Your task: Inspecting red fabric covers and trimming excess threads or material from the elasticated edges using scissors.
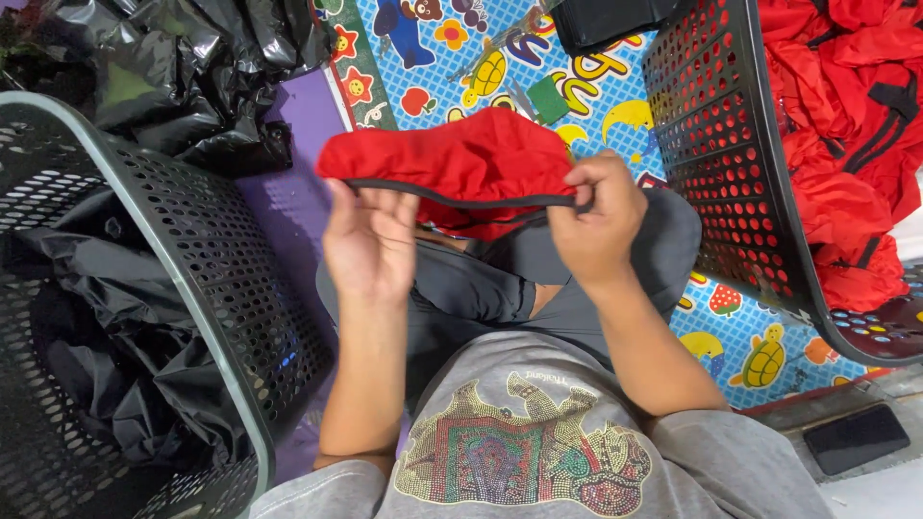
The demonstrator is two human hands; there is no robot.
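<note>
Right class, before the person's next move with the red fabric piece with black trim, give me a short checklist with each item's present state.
1. Left hand pinching the black trim of the red fabric piece: ok.
2. Right hand pinching the same trim: ok.
3. Trim drawn straight between both hands: ok.
4. Fabric held above the lap, off the colourful cartoon-print mat: ok.
5. Black perforated plastic basket of red garments beside the right hand: ok.
6. Stitching sound along the trim: cannot tell.

A black perforated basket [207,279] at lower left holds black plastic bags [106,356]. Another basket [731,173] at upper right holds red garments [846,115]. A dark phone [856,438] lies at lower right.
</note>
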